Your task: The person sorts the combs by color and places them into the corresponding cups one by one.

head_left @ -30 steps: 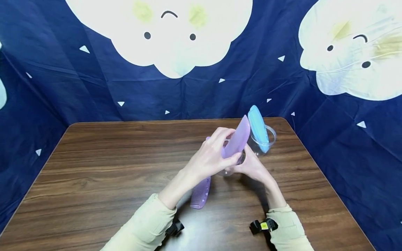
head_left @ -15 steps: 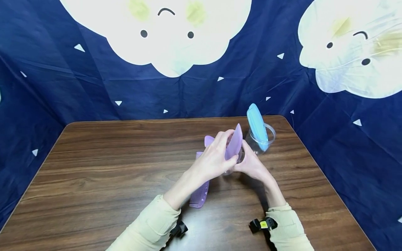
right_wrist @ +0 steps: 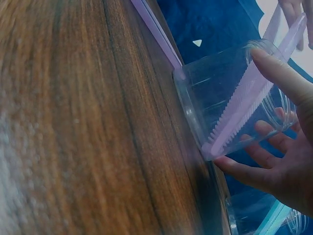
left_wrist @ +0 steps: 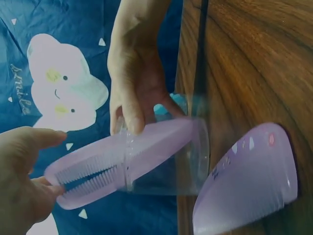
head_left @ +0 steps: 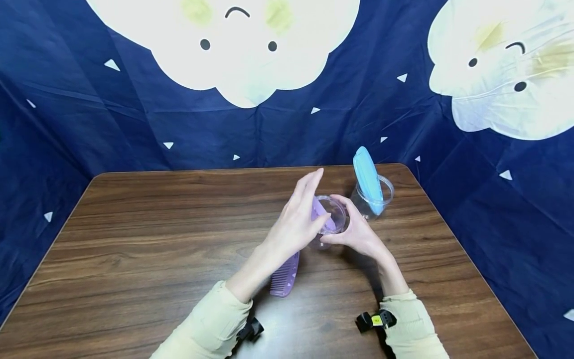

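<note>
Purple plastic (head_left: 319,209) with comb teeth leans inside a clear plastic cup (head_left: 322,244). The left wrist view shows facing rows of teeth on it (left_wrist: 88,171); whether it is one comb or two I cannot tell. My right hand (head_left: 356,232) grips the cup near its rim, thumb on one side and fingers on the other. Beside the protruding purple end, my left hand (head_left: 296,219) has its fingers extended; in the left wrist view a fingertip lies at that edge. Another purple comb (head_left: 285,276) rests on the table, partly hidden by my left forearm in the head view.
A second clear cup (head_left: 386,192) stands behind my right hand, holding a light-blue comb-like piece (head_left: 368,174) that sticks up past the rim. The wooden table (head_left: 157,249) ends at a dark blue cloth (head_left: 202,132) with cloud prints.
The purple piece in my left hand has gone down into the cup and now leans left. My left fingers have straightened away from it. The right hand keeps its place at the cup.
</note>
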